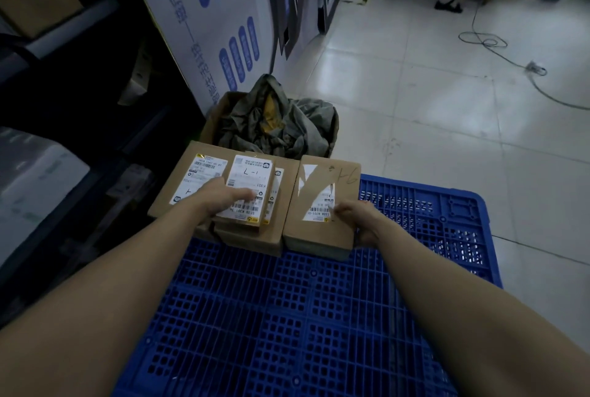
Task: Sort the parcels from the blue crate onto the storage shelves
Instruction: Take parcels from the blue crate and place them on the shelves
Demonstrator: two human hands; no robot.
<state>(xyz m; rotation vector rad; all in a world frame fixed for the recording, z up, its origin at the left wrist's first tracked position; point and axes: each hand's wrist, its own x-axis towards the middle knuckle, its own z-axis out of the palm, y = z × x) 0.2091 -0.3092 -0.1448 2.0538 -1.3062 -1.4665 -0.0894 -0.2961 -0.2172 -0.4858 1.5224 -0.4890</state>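
Right hand (359,219) is gripping the centre parcel (319,237) at its lower-right corner, long axis running up-frame; left hand (220,200) is pressing flat-fingered on the left stack (249,177).

Left hand (220,198) touches stacked parcels (247,177); right hand (360,218) grips torn-label parcel (319,235).

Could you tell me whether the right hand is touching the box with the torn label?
Touching: the head view shows the right hand gripping the near right corner of the box.
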